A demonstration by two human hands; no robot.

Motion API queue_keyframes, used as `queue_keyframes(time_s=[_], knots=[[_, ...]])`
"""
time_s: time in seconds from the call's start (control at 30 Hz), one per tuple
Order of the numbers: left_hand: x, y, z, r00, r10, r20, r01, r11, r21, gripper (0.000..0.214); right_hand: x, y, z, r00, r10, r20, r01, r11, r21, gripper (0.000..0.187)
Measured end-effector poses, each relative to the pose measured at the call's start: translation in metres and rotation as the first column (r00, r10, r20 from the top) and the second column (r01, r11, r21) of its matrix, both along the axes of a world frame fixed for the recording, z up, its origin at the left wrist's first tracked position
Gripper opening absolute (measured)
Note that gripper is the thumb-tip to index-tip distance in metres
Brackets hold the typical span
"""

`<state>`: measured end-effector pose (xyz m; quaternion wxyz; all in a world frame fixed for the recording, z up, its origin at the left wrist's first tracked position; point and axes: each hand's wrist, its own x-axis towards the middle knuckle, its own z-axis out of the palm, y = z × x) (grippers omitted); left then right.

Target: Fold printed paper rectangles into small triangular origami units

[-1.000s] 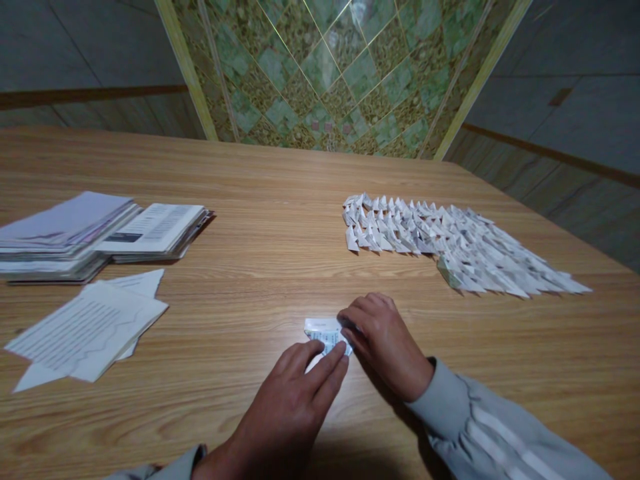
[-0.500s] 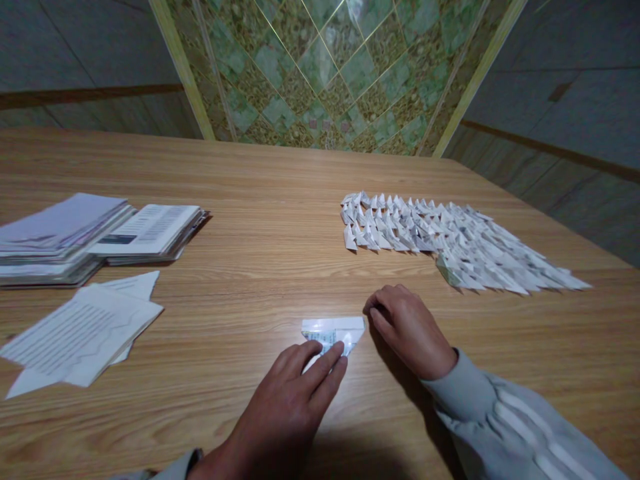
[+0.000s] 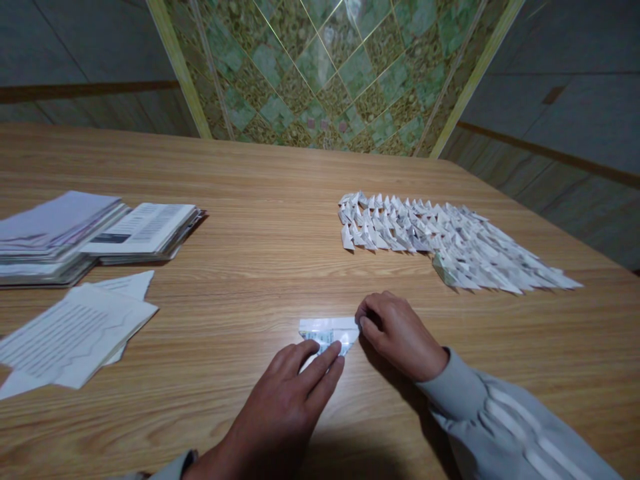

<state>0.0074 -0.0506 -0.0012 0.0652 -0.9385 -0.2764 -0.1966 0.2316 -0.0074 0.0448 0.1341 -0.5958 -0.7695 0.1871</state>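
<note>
Folded paper [image 3: 329, 324] lies lower centre, long axis left-right; we pin it with our left hand [image 3: 285, 393], fingers extended; right hand [image 3: 400, 333] curls at its right end, grip unclear.

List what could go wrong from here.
The folded paper strip might skew: only the left hand's fingers clearly press it, while the right hand is at its right end.
The pointed folded-paper pieces sit close together beyond the right hand, so a careless reach could disturb several.
The loose paper sheets overlap unevenly, so a brush of the left sleeve could scatter them.
</note>
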Motion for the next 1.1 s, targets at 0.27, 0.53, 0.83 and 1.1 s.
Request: queue_keyframes(time_s=[0.27,0.53,0.83,1.1], knots=[[0.001,-0.001,0.001,1.000,0.005,0.020,-0.005,1.000,-0.016,0.041,0.002,0.003,-0.001,0.999,-0.038,-0.005,0.038,0.999,0.037,0.010],[0.003,0.000,0.005,0.999,0.000,0.033,0.000,1.000,0.002,0.039,0.003,0.002,-0.002,1.000,-0.022,0.005,0.022,0.999,0.037,0.009],[0.002,-0.001,0.002,0.999,0.000,0.047,0.000,1.000,-0.002,0.039,0.003,0.004,-0.002,0.998,-0.056,0.003,0.056,0.998,0.039,0.006],[-0.003,0.012,0.017,0.984,0.090,0.151,-0.045,0.960,-0.277,0.035,-0.001,0.003,-0.005,0.999,0.005,0.038,-0.006,0.999,0.034,0.010]])
